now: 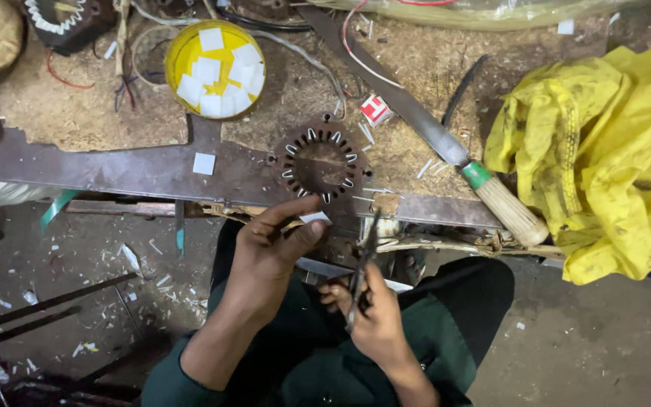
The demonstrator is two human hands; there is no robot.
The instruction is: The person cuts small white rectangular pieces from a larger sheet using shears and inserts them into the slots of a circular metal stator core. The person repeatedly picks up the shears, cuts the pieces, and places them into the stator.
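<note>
My left hand (269, 245) pinches a small white paper slip (315, 218) between thumb and fingers, just below a round rusty stator core (320, 160) whose slots hold white paper liners. The core lies on a dark metal plate (137, 169) at the bench edge. My right hand (369, 313) grips a thin dark metal tool (363, 260), pointing up toward the core. Both hands are over my lap in dark green clothing.
A yellow bowl (178, 54) of cut white paper squares sits at the back left; one loose square (204, 163) lies on the plate. A long blade with a wooden handle (510, 211) lies right of the core. A crumpled yellow cloth (604, 151) fills the right.
</note>
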